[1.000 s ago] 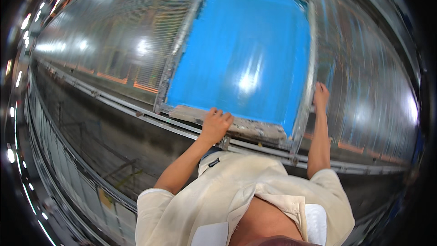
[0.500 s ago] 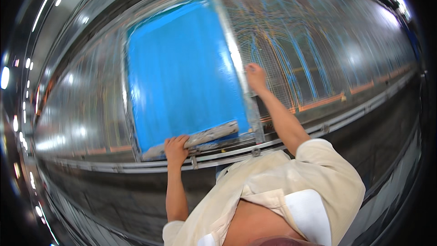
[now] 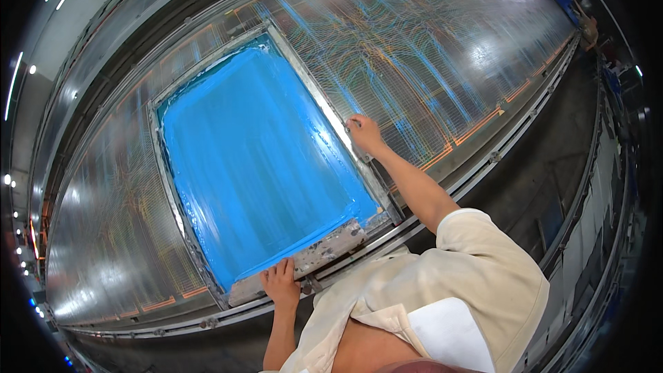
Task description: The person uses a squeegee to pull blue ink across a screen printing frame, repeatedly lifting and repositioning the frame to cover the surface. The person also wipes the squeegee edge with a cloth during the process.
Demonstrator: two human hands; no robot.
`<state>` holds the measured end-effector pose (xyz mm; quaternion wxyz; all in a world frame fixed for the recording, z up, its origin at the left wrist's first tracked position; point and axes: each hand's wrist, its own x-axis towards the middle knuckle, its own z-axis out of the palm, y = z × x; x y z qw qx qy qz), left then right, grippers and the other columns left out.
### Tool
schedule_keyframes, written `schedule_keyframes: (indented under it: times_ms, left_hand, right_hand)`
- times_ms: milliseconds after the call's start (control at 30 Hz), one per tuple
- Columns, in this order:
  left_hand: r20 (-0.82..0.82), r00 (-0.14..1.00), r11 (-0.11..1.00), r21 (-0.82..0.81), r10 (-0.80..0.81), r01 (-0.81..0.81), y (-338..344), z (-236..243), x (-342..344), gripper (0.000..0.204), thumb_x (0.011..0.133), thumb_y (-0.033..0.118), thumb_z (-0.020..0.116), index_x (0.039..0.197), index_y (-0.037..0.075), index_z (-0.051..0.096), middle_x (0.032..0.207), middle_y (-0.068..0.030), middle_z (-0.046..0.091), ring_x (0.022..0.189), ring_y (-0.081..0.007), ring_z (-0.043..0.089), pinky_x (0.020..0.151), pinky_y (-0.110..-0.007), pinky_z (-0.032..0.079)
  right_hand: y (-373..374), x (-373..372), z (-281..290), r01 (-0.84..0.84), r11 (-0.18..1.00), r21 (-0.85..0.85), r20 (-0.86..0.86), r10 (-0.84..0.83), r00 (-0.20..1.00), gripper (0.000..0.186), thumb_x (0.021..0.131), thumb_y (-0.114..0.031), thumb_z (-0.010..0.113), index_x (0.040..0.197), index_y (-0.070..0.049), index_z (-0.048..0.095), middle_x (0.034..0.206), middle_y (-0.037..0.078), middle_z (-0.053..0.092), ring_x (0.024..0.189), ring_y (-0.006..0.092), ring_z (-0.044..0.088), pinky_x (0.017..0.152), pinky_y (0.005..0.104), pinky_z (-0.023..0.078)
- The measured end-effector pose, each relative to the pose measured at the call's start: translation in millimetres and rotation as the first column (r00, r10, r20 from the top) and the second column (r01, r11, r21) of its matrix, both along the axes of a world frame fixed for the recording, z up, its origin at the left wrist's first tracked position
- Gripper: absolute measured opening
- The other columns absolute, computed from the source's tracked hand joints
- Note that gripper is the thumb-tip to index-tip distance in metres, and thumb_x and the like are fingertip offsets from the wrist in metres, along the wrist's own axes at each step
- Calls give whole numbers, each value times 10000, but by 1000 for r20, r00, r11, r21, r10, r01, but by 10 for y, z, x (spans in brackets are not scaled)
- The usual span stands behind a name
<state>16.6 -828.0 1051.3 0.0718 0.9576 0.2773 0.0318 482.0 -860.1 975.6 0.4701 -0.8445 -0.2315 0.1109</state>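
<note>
A long screen-printing frame (image 3: 170, 186) with pale, ink-stained rails lies across the table, its mesh coated with wet blue ink (image 3: 248, 159). Along its near end rests a wide, worn squeegee (image 3: 324, 254), smeared with grey and white, with ink gathered against its far edge. My left hand (image 3: 281, 283) is closed over the squeegee's left part, fingers on top and the thumb side hidden. At the frame's right rail, my right hand (image 3: 364, 132) is curled shut; a small dark bit shows between its fingers. Exactly how it grips the rail is partly hidden.
The long table (image 3: 476, 48) carries fine printed lines in blue, orange and yellow on both sides of the frame. A metal rail (image 3: 494, 157) with small clamps runs along its near edge, in front of me. Another long table (image 3: 103, 52) stands beyond.
My view has turned, so the frame now sits lower and more slanted. The squeegee shows more of its broad face at the near end. Both hands keep their places on squeegee and rail.
</note>
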Motion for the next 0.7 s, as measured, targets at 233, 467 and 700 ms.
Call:
schedule_keyframes:
  times_ms: [233, 467, 700]
  left_hand:
    - [52, 998, 972, 235, -35, 22, 1649, -321, 885, 502, 622, 85, 736, 1114, 154, 664, 1157, -40, 661, 977, -281, 615, 919, -487, 419]
    - [69, 997, 941, 339, -33, 8, 4050, -368, 2564, 322, 754, 185, 721, 1075, 203, 709, 1056, -54, 691, 1012, -292, 645, 983, -509, 427]
    - [118, 993, 985, 173, -9, -12, 5243, -99, 3518, 266, 795, 231, 715, 1058, 204, 742, 1012, -135, 712, 958, -348, 678, 815, -484, 534]
  right_hand:
    - [17, -52, 93, 57, 997, -57, -2, -58, 998, 284, 918, -300, 629, 1041, -54, 701, 901, 138, 709, 776, 243, 651, 726, 372, 492]
    - [113, -91, 140, 73, 993, -88, 18, -72, 997, 204, 945, -242, 624, 993, -63, 708, 710, 29, 625, 586, 98, 470, 561, 290, 393]
    - [0, -76, 61, 54, 997, -62, 23, -52, 998, 170, 955, -212, 634, 1005, -69, 711, 688, -13, 593, 580, 64, 425, 536, 269, 355]
